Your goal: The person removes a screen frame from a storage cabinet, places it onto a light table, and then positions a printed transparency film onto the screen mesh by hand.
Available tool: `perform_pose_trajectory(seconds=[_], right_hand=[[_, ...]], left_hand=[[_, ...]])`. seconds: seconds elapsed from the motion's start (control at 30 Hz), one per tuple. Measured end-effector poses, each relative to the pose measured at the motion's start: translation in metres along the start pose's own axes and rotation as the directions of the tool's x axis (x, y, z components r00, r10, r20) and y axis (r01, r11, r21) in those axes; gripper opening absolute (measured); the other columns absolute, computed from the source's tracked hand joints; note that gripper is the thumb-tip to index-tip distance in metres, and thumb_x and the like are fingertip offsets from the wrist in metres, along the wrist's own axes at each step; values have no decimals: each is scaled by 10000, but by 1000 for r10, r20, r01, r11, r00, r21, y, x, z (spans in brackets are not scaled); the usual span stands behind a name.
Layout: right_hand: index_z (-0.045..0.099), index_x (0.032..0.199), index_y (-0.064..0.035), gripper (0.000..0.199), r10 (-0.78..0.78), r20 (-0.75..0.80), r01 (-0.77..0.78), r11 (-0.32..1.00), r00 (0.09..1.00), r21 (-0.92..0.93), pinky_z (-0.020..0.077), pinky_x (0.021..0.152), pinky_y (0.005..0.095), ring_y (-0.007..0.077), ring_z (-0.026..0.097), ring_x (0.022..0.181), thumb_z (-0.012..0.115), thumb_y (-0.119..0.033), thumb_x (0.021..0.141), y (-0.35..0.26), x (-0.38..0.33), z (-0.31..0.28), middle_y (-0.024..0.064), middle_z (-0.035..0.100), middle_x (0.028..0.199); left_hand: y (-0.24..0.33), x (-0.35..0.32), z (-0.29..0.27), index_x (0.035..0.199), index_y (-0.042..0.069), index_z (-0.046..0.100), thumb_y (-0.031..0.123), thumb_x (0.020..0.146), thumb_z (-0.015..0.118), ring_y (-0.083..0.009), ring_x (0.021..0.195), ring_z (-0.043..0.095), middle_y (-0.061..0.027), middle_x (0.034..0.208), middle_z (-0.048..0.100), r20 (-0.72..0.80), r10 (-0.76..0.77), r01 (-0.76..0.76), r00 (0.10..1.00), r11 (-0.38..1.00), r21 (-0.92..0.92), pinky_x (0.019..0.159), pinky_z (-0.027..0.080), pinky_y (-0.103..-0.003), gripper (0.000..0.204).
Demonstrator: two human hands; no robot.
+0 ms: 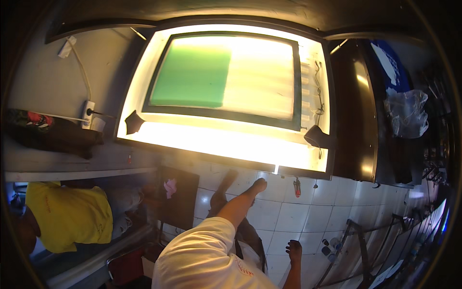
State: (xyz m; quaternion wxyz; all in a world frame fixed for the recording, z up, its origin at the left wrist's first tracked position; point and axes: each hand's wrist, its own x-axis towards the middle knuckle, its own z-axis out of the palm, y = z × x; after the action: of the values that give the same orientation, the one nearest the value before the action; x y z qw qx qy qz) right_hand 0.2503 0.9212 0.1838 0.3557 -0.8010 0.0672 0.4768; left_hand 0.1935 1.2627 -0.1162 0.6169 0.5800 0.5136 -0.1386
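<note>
A brightly lit box (202,137) is in front of me, glowing white-yellow inside. In it lies a dark rectangular frame (216,115) whose panel is green (192,72) on the left and pale yellow (260,77) on the right. Just below the box's front edge is my left hand (260,185), rounded and closed; what it holds, if anything, is hidden. My right hand (293,250) hangs lower right above the tiled floor, fingers loosely bent and apart, with nothing seen in it. A small red-handled tool (297,188) hangs at the box's front edge, between the hands.
A person in a yellow shirt (72,216) is at the left, beside a dark board (178,197) with a pink scrap (170,188). A power strip (87,113) with cables is on the left wall. Metal racks (363,250) stand at lower right, a clear plastic bag (406,113) above them.
</note>
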Motion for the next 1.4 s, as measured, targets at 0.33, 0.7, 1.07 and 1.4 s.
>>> perform_pose_trajectory(seconds=[0.33, 0.7, 1.07, 1.4], right_hand=[[561, 1117, -34, 280, 36, 43, -41, 990, 998, 133, 510, 560, 315, 211, 638, 738, 559, -203, 895, -31, 26, 37, 122, 629, 953], [558, 1129, -80, 289, 2, 104, -8, 998, 995, 55, 517, 653, 349, 225, 647, 807, 552, -236, 886, -96, 39, 72, 101, 637, 1000], [558, 1138, -56, 324, 63, 21, -66, 988, 998, 143, 514, 676, 378, 244, 633, 827, 546, -280, 905, -69, 31, 80, 117, 622, 1009], [571, 1080, -59, 264, 101, 19, -102, 945, 995, 309, 515, 582, 346, 233, 636, 725, 562, -254, 902, -14, 22, 90, 102, 634, 920]], left_hand=[[-77, -155, -211, 1066, -26, 637, 204, 850, 481, -401, 1104, 557, -271, 1157, 588, -105, -75, 116, 992, 871, 477, 971, 427, -430, 352], [-149, -87, -300, 893, 27, 693, 191, 857, 453, -348, 945, 632, -213, 1036, 648, 172, 211, -246, 962, 400, 883, 828, 489, -472, 293], [0, -134, -225, 1014, 37, 662, 439, 895, 435, -394, 1036, 582, -199, 1111, 628, 177, 307, -354, 935, 775, 524, 906, 456, -449, 477], [23, -127, -234, 1086, 39, 629, 473, 895, 433, -389, 1076, 565, -202, 1150, 612, 294, 253, -385, 922, 693, 609, 926, 446, -438, 513]])
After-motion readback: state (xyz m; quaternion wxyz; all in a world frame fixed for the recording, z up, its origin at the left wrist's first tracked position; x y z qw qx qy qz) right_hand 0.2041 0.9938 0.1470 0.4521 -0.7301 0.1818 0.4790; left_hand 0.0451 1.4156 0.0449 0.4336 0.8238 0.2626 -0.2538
